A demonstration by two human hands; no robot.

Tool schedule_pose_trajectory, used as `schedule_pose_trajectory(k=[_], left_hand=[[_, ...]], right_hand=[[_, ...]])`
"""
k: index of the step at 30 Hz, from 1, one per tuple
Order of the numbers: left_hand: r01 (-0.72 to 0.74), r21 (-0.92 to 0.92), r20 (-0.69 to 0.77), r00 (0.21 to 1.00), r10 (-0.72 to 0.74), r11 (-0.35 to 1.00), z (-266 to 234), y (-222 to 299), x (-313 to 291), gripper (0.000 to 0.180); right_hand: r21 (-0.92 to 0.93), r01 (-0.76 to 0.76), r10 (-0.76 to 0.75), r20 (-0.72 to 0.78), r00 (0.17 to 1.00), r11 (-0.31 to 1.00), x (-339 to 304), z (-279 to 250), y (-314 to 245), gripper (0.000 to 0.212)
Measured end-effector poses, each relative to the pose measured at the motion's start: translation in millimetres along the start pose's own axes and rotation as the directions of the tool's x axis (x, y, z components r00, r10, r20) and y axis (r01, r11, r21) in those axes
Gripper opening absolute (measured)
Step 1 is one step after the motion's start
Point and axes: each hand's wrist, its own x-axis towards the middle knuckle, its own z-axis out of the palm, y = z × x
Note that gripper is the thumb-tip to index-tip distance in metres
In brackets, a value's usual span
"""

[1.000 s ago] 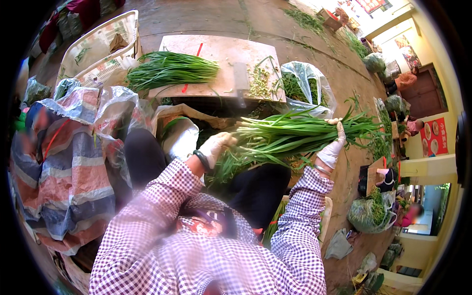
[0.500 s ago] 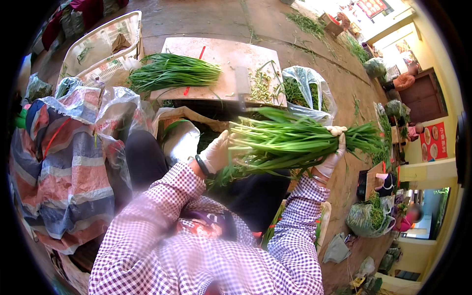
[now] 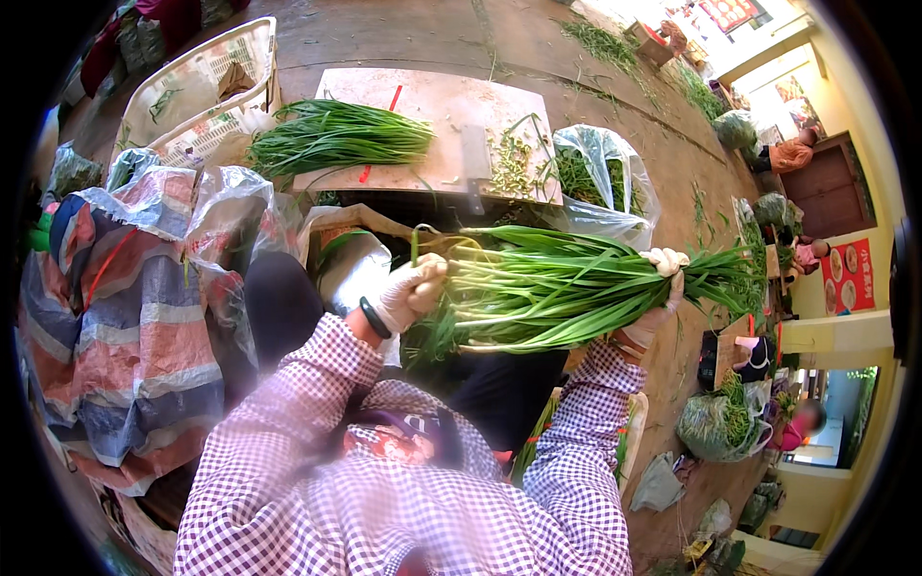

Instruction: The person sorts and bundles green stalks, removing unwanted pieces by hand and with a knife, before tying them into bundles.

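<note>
A thick bunch of long green chives [image 3: 567, 288] lies across both my hands in front of me, leaf tips pointing right. My left hand [image 3: 411, 293], in a thin white glove with a dark wristband, grips the pale root end. My right hand [image 3: 663, 283], also gloved, is closed over the bunch near its leafy end. Ahead, a pale wooden board [image 3: 432, 134] carries a second bunch of chives [image 3: 336, 144], a cleaver [image 3: 475, 168] and a small heap of cut trimmings [image 3: 511, 163].
A clear plastic bag of greens [image 3: 600, 187] stands right of the board. A white woven basket [image 3: 192, 91] sits at the back left, striped tarpaulin sacks [image 3: 134, 307] on my left. More bagged greens [image 3: 715, 422] lie on the right, where other people sit further off.
I have lifted the bunch slightly and turned it more level. My right hand has slid further out along the leaves, and my left hand keeps hold of the root end.
</note>
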Motion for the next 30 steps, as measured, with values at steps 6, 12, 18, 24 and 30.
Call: schedule_pose_trajectory(k=[6, 12, 18, 24, 30], left_hand=[[0.064, 0.556, -0.359, 0.918, 0.169, 0.829, 44.8, 16.5, -8.0, 0.013], [-0.09, 0.821, -0.065, 0.966, 0.249, 0.564, 73.9, -12.7, 22.6, 0.031], [-0.229, 0.565, 0.197, 0.97, 0.14, 0.793, 37.8, -10.1, 6.1, 0.014], [0.228, 0.896, -0.174, 0.97, -0.172, 0.38, -9.0, 20.1, -23.6, 0.015], [0.121, 0.991, -0.134, 0.952, 0.275, 0.064, 30.2, 7.0, -14.0, 0.041]], right_hand=[[-0.095, 0.012, -0.016, -0.04, 0.999, 0.995, -1.1, 4.0, -9.7, 0.012], [-0.146, -0.064, 0.056, -0.059, 0.997, 0.987, -2.0, 0.6, 17.2, 0.015], [-0.144, -0.07, 0.066, -0.035, 0.997, 0.987, 1.6, 9.7, 7.7, 0.015], [-0.133, 0.004, -0.002, 0.013, 1.0, 0.991, -0.4, 19.4, -20.4, 0.013], [-0.206, -0.013, 0.018, 0.022, 1.0, 0.978, -2.9, 25.2, -15.7, 0.016]])
